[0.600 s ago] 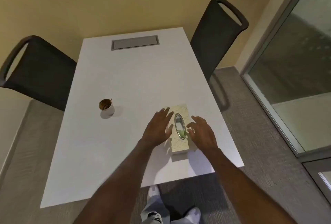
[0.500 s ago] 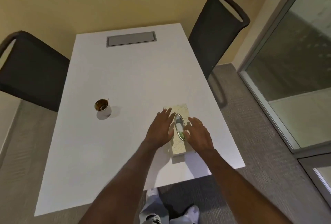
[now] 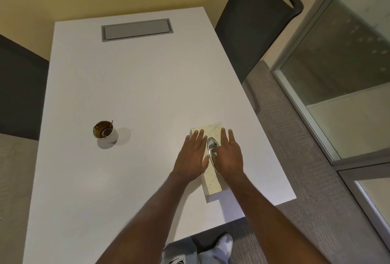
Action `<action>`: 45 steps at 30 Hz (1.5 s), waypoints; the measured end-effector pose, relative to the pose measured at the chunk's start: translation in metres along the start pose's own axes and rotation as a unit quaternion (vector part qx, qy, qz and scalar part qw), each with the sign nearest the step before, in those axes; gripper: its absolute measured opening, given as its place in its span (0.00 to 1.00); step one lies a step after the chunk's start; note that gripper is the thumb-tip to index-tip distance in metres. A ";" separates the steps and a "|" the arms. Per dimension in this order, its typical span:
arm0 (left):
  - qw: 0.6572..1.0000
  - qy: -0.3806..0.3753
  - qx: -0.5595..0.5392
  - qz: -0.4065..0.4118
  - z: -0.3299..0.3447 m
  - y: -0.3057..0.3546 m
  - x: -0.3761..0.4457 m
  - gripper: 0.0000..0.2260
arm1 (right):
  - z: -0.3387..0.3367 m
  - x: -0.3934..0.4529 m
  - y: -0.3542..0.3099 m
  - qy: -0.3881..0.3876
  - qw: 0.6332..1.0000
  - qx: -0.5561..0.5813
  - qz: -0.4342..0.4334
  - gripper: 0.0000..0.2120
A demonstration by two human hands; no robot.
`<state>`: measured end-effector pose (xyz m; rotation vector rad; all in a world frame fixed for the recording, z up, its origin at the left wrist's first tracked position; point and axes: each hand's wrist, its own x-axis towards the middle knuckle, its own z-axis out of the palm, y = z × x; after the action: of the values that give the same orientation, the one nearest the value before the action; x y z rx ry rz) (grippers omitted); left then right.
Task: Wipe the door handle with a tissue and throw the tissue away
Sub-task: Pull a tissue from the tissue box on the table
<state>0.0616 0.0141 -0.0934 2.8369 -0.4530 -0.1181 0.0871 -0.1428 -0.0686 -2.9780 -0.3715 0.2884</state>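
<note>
A cream patterned tissue box point(image 3: 213, 183) lies on the white table point(image 3: 135, 86) near its right edge. An oval silver-rimmed opening point(image 3: 211, 144) sits in the box's top. My left hand point(image 3: 193, 157) lies flat on the box's left side with its fingers spread. My right hand point(image 3: 230, 155) rests flat on the right side, and its thumb reaches into the oval opening. No loose tissue shows, and no door handle is in view.
A small white cup point(image 3: 104, 132) with brown residue and a stir stick stands on the table's left. A grey cable hatch point(image 3: 136, 30) is set in the far end. Dark chairs stand at the far right point(image 3: 255, 25) and left point(image 3: 19, 95). Glass panels point(image 3: 346, 78) line the right.
Both hands have come down onto the box top and lie flatter. My right hand has slid inward over the oval opening. The view has moved closer to the table.
</note>
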 end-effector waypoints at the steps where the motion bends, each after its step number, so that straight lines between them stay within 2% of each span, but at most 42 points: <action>1: 1.000 0.002 0.000 0.001 0.002 -0.002 0.000 0.28 | -0.001 0.002 -0.001 -0.008 1.000 -0.004 0.005 0.17; 10: 1.000 0.021 0.003 0.019 0.005 -0.011 0.002 0.28 | 0.003 0.003 -0.007 -0.033 0.999 0.013 0.030 0.15; 13: 0.999 0.030 0.014 0.028 0.005 -0.013 0.004 0.27 | 0.009 0.003 -0.006 -0.004 0.995 0.084 0.058 0.18; 16: 0.999 0.032 0.025 0.033 0.004 -0.016 0.005 0.28 | 0.013 0.000 -0.006 0.047 0.987 0.147 0.047 0.17; 21: 0.999 0.034 0.023 0.029 0.003 -0.015 0.004 0.28 | 0.014 -0.001 -0.001 0.052 0.991 0.125 0.017 0.13; 25: 0.999 0.036 0.017 0.024 0.003 -0.014 0.004 0.28 | 0.008 -0.003 0.003 0.046 0.993 0.109 0.010 0.15; 28: 0.998 0.045 0.020 0.024 0.003 -0.014 0.003 0.27 | 0.004 -0.010 0.004 0.074 0.990 0.123 0.008 0.15; 32: 0.999 0.037 0.023 0.021 0.002 -0.012 0.003 0.28 | -0.003 -0.022 0.006 0.117 0.978 0.173 -0.009 0.13; 36: 1.000 0.023 0.009 0.009 -0.002 -0.011 0.003 0.28 | -0.015 -0.035 0.008 0.202 0.952 0.228 -0.034 0.08; 41: 1.000 -0.010 -0.010 0.014 -0.008 -0.014 0.002 0.29 | -0.041 -0.047 0.005 0.252 0.914 0.319 -0.004 0.07; 45: 0.999 -0.015 -0.025 0.017 -0.019 -0.014 0.006 0.27 | -0.074 -0.053 0.002 0.291 0.892 0.347 -0.009 0.07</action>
<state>0.0742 0.0298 -0.0790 2.7800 -0.4974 -0.1644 0.0524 -0.1660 0.0124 -2.1998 -0.1679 -0.3980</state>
